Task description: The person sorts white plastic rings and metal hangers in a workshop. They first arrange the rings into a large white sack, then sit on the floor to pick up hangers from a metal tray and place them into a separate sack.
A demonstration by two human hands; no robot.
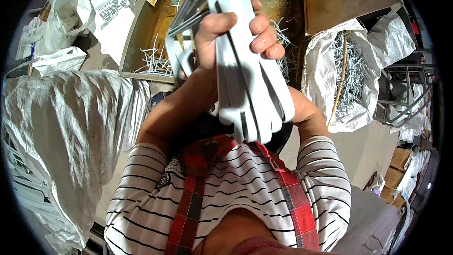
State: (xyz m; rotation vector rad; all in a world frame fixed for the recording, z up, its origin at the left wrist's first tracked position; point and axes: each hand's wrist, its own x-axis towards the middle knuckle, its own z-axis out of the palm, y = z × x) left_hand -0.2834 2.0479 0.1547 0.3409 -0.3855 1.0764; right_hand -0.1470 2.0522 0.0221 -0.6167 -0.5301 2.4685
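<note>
Gripping a thick stack of white plastic hangers (245, 66) in front of the chest, the person's left hand (226, 33) wraps it from behind, thumb across the front and fingers (264, 38) curled shut over the right edge. The right hand is hidden behind the stack; only its forearm (306, 113) shows, so I cannot tell how its fingers lie. The stack stands nearly upright, tilted a little left at the top, and blocks most of the brown worktable (151, 23) beyond, where loose wire hooks (155, 61) lie scattered. A large white woven sack (66, 132) crowds the left side. On the right an open sack of metal hooks (349, 75) stands close to the elbow, a grey rack (406, 99) beyond it. Room is tight on both flanks; the only bare floor (373, 151) shows lower right.
</note>
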